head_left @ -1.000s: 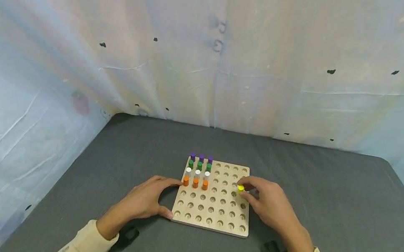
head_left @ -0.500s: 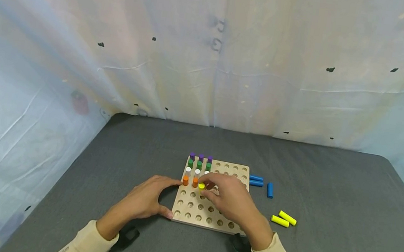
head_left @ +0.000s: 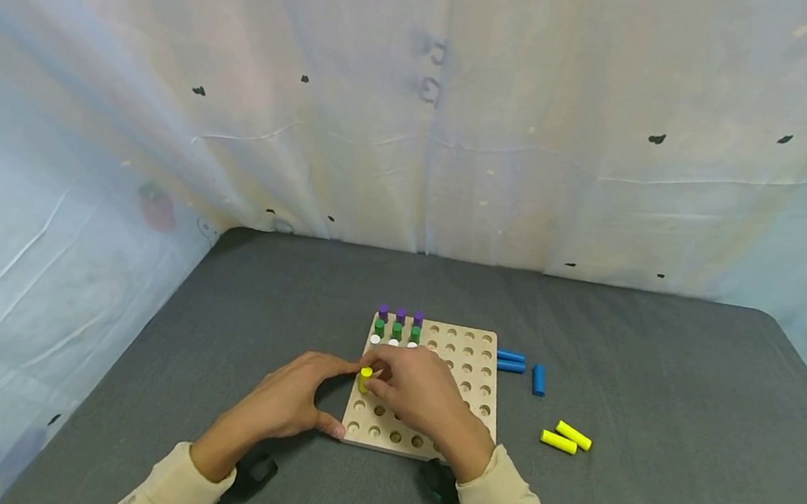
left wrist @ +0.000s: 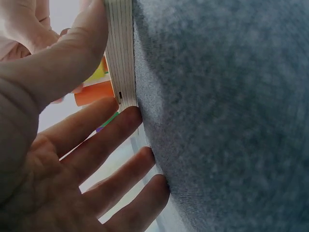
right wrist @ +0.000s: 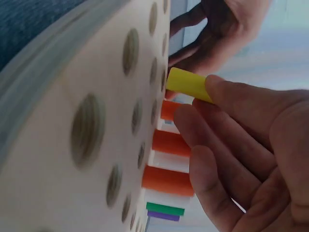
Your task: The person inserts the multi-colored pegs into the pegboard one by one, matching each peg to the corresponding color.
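My right hand pinches a yellow peg between thumb and fingers, low over the left column of the wooden pegboard. In the right wrist view the yellow peg has its free end at the board face; I cannot tell whether it sits in a hole. The left hand is spread, thumb and forefinger touching the board's left edge. Rows of purple, green and white pegs stand at the back left. Orange pegs stand in front of them, hidden by my right hand in the head view.
Blue pegs lie on the grey cloth right of the board, two of them against its edge. Two yellow pegs lie nearer me. A pale sheet hangs behind the table.
Carrying the yellow peg, my right hand has moved left across the board to its left column, uncovering the blue and yellow pegs on the right. The left hand has stayed in place.
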Available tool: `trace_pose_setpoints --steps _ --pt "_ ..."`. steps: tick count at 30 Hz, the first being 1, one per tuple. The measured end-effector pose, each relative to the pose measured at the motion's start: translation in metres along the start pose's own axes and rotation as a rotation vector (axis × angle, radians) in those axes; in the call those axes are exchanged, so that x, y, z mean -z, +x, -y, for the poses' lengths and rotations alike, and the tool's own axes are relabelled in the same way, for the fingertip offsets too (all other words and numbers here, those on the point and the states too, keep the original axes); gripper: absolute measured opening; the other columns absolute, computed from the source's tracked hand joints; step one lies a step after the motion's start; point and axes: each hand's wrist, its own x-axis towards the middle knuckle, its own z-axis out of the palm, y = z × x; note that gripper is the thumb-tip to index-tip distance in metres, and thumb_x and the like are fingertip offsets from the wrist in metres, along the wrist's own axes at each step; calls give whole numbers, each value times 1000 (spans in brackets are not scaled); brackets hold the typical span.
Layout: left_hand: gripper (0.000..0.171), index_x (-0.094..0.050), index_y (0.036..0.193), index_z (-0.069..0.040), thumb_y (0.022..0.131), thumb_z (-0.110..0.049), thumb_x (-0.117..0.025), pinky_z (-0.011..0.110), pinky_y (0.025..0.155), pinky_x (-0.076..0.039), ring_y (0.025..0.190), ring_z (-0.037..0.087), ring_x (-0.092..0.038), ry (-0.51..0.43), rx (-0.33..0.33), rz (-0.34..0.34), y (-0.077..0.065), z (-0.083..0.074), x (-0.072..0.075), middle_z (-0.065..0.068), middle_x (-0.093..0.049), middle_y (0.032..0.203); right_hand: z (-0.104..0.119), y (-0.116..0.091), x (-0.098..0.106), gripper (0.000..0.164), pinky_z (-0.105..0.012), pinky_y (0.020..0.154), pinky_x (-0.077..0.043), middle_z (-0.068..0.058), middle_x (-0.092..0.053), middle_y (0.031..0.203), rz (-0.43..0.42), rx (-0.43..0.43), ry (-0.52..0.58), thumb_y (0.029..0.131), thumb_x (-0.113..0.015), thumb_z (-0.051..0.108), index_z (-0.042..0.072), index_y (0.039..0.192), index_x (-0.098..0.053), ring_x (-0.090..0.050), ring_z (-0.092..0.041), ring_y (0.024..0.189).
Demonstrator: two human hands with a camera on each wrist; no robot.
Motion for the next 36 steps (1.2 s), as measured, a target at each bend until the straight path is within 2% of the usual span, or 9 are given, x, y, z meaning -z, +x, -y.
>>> trace_pose_setpoints --steps 6,11,16,19,25,30,36 --pt "81 -63 136 -20 63 -38 -93 56 105 -43 137 24 -48 1 -8 23 0 -1 1 -1 -58 141 1 4 -5 15 -23 63 -49 8 -76 89 4 -19 -54 89 -76 23 24 104 -76 -65 -3 74" --pt "81 -63 137 -19 63 -38 -92 56 105 -43 137 25 -48 2 -16 24 0 0 1 -2 -58 142 2 3 -5 17 -21 61 -47 7 -76 89 18 -5 -66 89 -76 23 24 106 -76 -63 -2 72" --pt "83 -60 140 -22 65 -41 -91 57 105 -43 138 25 -47 -2 -29 40 -1 2 1 -1 -57 143 3 -8 7 22 -24 66 -50 6 -76 99 36 -3 -15 91 -74 22 22 113 -75 -68 -6 81" --pt "85 -57 143 -25 67 -44 -90 60 104 -43 139 26 -45 2 -38 60 0 5 1 -1 -55 146 -2 -20 18 23 -25 69 -51 7 -75 106 35 -35 25 92 -72 24 23 115 -74 -68 -7 85" --pt "85 -55 144 -24 68 -46 -88 59 106 -42 139 27 -44 3 -78 70 1 11 2 1 -53 147 -26 -49 41 25 -23 65 -49 9 -74 110 -5 -124 39 90 -75 26 23 115 -74 -69 -7 88" --pt "85 -57 143 -23 67 -45 -89 58 107 -40 139 29 -43 -9 -91 61 3 13 3 2 -54 146 -57 -76 64 26 -22 62 -47 8 -75 104 -38 -159 15 89 -75 24 22 114 -74 -66 -4 81" --pt "85 -57 142 -24 66 -45 -88 59 106 -41 138 28 -43 -21 -74 70 2 12 2 1 -54 146 -92 -108 89 28 -30 75 -55 10 -74 104 -19 -184 -7 89 -75 25 22 117 -72 -68 -5 89"
